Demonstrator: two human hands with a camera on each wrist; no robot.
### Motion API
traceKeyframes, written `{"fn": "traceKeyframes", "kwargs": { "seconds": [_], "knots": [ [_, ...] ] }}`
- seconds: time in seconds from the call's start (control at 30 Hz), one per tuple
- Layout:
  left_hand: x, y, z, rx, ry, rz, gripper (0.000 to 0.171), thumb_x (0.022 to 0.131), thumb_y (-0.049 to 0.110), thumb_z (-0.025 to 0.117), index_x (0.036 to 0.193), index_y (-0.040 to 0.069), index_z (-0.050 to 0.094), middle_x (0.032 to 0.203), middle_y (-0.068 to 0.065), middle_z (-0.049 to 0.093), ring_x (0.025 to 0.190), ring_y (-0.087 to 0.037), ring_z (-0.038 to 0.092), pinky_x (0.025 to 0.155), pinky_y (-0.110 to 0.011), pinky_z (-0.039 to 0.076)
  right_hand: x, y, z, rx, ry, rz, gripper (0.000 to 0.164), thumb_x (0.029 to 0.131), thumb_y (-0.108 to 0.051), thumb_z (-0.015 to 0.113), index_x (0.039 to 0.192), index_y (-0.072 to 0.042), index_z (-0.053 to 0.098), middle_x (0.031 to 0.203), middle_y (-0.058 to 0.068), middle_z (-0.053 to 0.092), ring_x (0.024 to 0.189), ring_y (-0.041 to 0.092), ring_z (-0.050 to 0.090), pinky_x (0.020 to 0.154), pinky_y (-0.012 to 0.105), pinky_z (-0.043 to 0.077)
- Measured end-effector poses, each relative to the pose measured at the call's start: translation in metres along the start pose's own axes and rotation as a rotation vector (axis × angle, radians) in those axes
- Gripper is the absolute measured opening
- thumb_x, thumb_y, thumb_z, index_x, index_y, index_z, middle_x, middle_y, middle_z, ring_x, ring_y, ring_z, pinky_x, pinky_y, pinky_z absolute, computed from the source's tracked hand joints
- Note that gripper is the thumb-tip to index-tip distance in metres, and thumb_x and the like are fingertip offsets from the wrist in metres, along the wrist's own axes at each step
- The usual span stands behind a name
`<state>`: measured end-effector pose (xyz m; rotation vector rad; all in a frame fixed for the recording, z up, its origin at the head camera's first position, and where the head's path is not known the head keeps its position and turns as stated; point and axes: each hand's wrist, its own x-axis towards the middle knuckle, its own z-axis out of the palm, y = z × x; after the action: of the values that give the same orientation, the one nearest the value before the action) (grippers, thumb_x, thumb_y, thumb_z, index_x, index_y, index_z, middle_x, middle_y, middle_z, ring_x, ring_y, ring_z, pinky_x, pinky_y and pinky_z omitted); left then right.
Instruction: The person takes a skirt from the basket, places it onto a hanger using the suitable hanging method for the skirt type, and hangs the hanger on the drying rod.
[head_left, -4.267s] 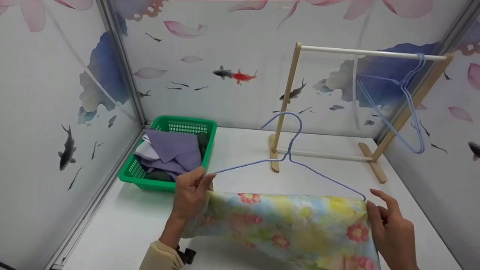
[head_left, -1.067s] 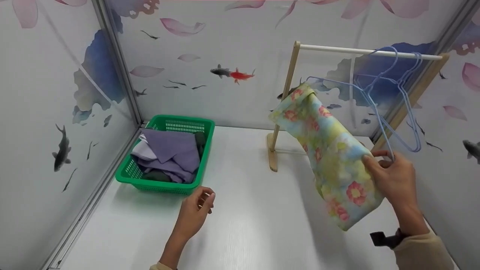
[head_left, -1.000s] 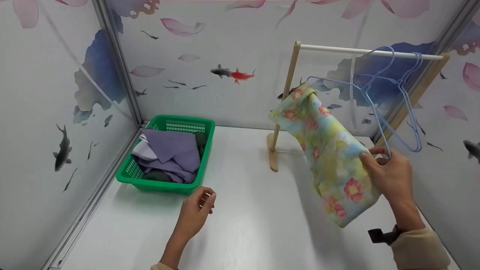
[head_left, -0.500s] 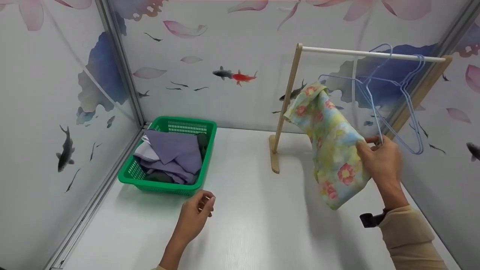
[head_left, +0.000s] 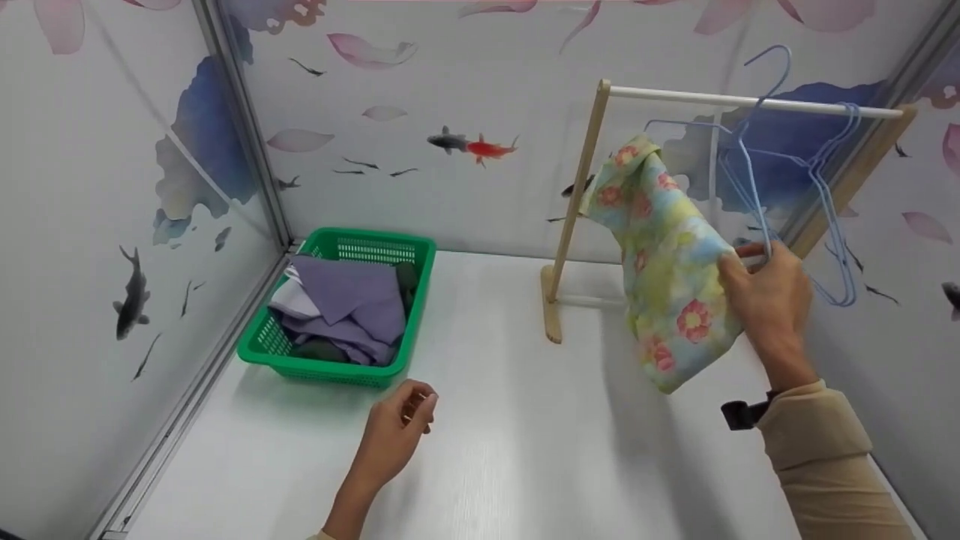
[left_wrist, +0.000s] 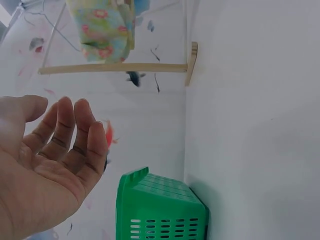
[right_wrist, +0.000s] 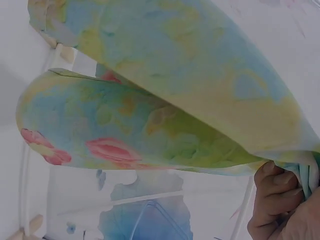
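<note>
My right hand (head_left: 772,300) pinches the lower right corner of a blue wire hanger (head_left: 753,180) together with the floral cloth (head_left: 667,262) draped over it. The hanger is tilted, and its hook rises above the white rail (head_left: 675,97) of a small wooden rack, its stem crossing in front of it. In the right wrist view, the cloth (right_wrist: 100,120) hangs in two layers and my curled fingers (right_wrist: 272,195) bunch its corner. My left hand (head_left: 397,427) holds nothing, its fingers loosely curled, in front of the basket; the left wrist view shows its bare palm (left_wrist: 50,175).
More blue hangers (head_left: 825,196) hang at the rail's right end. A green basket (head_left: 330,370) with folded purple cloth (head_left: 352,289), some white and dark fabric stands at the back left. Printed wall panels enclose the white table (head_left: 487,420) at the back and sides.
Both hands held the hanger and cloth at first; the left has since let go. My right hand carried them to the rack, and lately the hook rose from the rail's level to above it.
</note>
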<state>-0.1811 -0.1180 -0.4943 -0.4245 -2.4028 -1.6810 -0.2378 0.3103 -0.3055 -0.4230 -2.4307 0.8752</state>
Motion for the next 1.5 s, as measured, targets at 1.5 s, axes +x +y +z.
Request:
{"fn": "traceKeyframes", "kwargs": {
  "seconds": [1.5],
  "knots": [
    [-0.012, -0.018, 0.003, -0.04, -0.119, -0.075, 0.015, 0.095, 0.033, 0.049, 0.096, 0.021, 0.058, 0.074, -0.003, 0.059, 0.064, -0.015, 0.058, 0.056, -0.029, 0.048, 0.012, -0.02, 0.126, -0.144, -0.218, -0.067, 0.048, 0.091, -0.04, 0.047, 0.122, -0.004, 0.04, 0.095, 0.022, 0.058, 0.075, 0.036, 0.055, 0.064, 0.049, 0.042]
  ]
}}
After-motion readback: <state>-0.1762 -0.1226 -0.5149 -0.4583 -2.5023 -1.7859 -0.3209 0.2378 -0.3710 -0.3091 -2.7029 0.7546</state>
